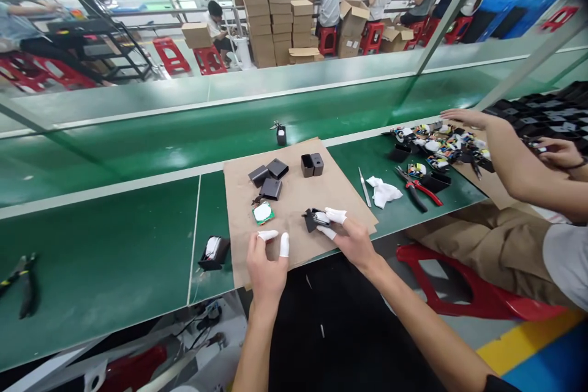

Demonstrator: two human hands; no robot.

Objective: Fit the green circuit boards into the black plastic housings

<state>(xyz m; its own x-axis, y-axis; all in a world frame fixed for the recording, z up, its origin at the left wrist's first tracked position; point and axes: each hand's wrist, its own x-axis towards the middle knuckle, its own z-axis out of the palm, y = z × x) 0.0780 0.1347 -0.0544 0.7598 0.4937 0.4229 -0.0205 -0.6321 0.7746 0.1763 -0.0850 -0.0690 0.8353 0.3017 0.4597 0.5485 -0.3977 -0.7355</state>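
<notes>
Right hand (356, 239) gripped a small black housing (316, 219) with a white part inside, white-covered fingertips on its right end; the housing was over the near part of the brown paper (294, 196), whether lifted or resting couldn't be told. Left hand (269, 263) was released, nothing between thumb and finger, both tips white-covered and apart, just below a green board (263, 213) with a round white top. Three dark cases (271, 188) lay clustered behind that board, and a pair of upright cases (312, 165) stood side by side farther right, all on the paper. Left of the paper, a black case with a white insert (214, 252) sat on the green bench (114, 269), with yellow-and-black cutters (27, 285) at far left. Right of the paper: tweezers (364, 187), crumpled white tissue (384, 192), red-and-black pliers (418, 188), then a heap of circuit boards (432, 146). A co-worker's hand (466, 117) was extended by the heap. Another small black case (281, 136) stood beyond the paper's back edge.
</notes>
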